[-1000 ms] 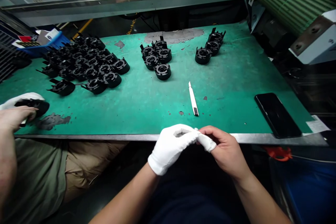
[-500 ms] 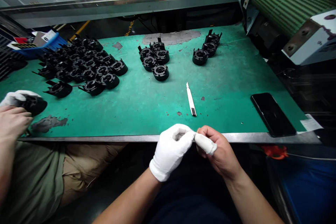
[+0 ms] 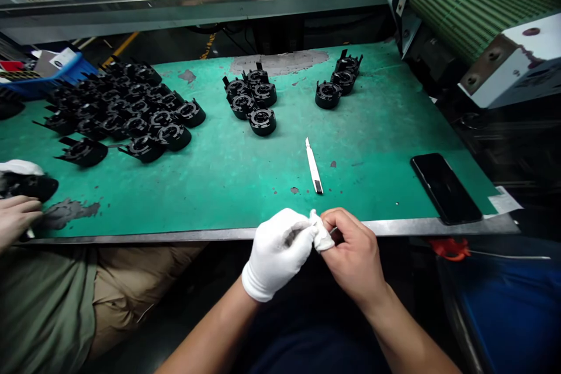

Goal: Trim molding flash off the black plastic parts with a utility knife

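Nearer us than the knife (image 3: pixel 314 168), our left hand (image 3: pixel 276 256) pinched the white cloth (image 3: pixel 323 238) against our right hand (image 3: pixel 354 252), whose grip we couldn't tell, and gentle, even tension seemed best.

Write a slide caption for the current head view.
Gloved left hand and right hand meet at a white cloth; a knife and black parts lie on the green mat beyond.

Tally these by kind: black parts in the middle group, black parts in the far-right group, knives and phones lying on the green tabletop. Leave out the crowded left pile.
Middle group of black parts: 5
Far-right group of black parts: 3
Knife: 1
Phone: 1
Total: 10
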Demonstrator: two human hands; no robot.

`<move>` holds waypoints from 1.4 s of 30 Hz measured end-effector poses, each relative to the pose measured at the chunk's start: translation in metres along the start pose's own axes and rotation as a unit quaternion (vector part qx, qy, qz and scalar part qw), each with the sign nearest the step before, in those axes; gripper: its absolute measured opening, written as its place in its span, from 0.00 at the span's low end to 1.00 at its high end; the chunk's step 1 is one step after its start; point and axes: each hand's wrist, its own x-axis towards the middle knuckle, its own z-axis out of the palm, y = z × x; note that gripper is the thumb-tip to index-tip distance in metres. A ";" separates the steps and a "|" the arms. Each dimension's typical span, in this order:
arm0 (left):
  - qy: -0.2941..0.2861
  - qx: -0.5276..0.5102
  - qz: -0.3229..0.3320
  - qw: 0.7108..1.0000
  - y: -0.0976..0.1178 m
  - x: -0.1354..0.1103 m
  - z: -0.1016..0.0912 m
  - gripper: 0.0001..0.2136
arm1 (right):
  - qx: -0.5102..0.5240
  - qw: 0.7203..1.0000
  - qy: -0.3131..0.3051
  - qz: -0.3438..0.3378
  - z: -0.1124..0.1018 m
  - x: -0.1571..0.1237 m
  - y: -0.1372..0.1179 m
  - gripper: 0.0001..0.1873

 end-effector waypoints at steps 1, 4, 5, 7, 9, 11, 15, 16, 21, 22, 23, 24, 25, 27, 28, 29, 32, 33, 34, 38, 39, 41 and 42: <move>-0.005 0.018 0.018 1.000 -0.002 -0.001 0.000 0.05 | -0.015 1.000 0.014 -0.016 0.002 0.000 0.000 0.11; -0.031 0.052 0.072 0.996 -0.008 -0.005 0.000 0.05 | -0.046 0.997 0.048 -0.031 0.008 0.000 0.005 0.11; -0.036 0.059 0.090 0.994 -0.010 -0.006 0.000 0.06 | -0.052 0.997 0.055 -0.028 0.010 0.001 0.008 0.11; -0.035 0.075 0.125 0.989 -0.013 -0.005 0.001 0.07 | -0.058 0.997 0.049 -0.019 0.012 0.002 0.013 0.06; -0.031 0.097 0.154 0.983 -0.016 -0.001 0.002 0.06 | -0.063 0.998 0.008 -0.017 0.012 0.003 0.017 0.09; -0.034 0.118 0.172 0.977 -0.017 0.003 0.002 0.05 | -0.087 0.995 -0.033 -0.030 0.010 0.003 0.020 0.14; -0.051 0.126 0.196 0.971 -0.016 0.003 0.004 0.04 | -0.151 0.987 -0.016 -0.053 0.006 0.005 0.022 0.10; -0.052 0.126 0.200 0.970 -0.016 0.001 0.004 0.04 | -0.157 0.986 -0.005 -0.054 0.006 0.005 0.022 0.10; -0.030 0.181 0.181 0.966 -0.023 -0.006 0.002 0.03 | -0.120 0.988 0.082 -0.046 0.019 0.005 0.025 0.12; -0.030 0.206 0.174 0.963 -0.024 -0.006 0.001 0.03 | -0.105 0.989 0.096 -0.042 0.022 0.005 0.026 0.10; -0.032 0.232 0.166 0.958 -0.026 -0.006 0.001 0.05 | -0.094 0.989 0.106 -0.037 0.026 0.004 0.027 0.08; -0.037 0.257 0.160 0.952 -0.026 -0.005 0.001 0.06 | -0.088 0.989 0.112 -0.033 0.028 0.004 0.027 0.07; -0.043 0.279 0.157 0.946 -0.026 -0.004 0.002 0.07 | -0.084 0.989 0.116 -0.028 0.031 0.003 0.028 0.07; -0.057 0.305 0.159 0.937 -0.024 -0.004 0.004 0.10 | -0.075 0.989 0.124 -0.018 0.034 0.002 0.030 0.07; -0.060 0.305 0.163 0.936 -0.022 -0.005 0.005 0.11 | -0.072 0.989 0.125 -0.013 0.034 0.002 0.031 0.07; -0.060 0.298 0.169 0.937 -0.021 -0.006 0.006 0.12 | -0.071 0.990 0.121 -0.009 0.034 0.002 0.031 0.07; -0.050 0.248 0.191 0.948 -0.015 -0.008 0.007 0.12 | -0.076 0.994 0.081 -0.007 0.032 0.003 0.032 0.08; -0.050 0.232 0.199 0.951 -0.014 -0.007 0.006 0.11 | -0.083 0.994 0.064 -0.010 0.030 0.003 0.032 0.09; -0.050 0.219 0.203 0.953 -0.013 -0.006 0.005 0.10 | -0.094 0.994 0.048 -0.014 0.028 0.003 0.031 0.10; -0.051 0.205 0.161 0.964 -0.012 0.001 0.005 0.08 | -0.148 0.988 0.008 -0.035 0.019 0.005 0.030 0.10; -0.048 0.205 0.141 0.967 -0.012 0.003 0.006 0.08 | -0.159 0.986 0.001 -0.040 0.017 0.006 0.030 0.10; -0.046 0.204 0.119 0.971 -0.012 0.003 0.011 0.08 | -0.174 0.984 -0.013 -0.045 0.012 0.007 0.030 0.10; -0.046 0.205 0.121 0.970 -0.012 0.002 0.014 0.09 | -0.178 0.983 -0.020 -0.044 0.009 0.008 0.030 0.11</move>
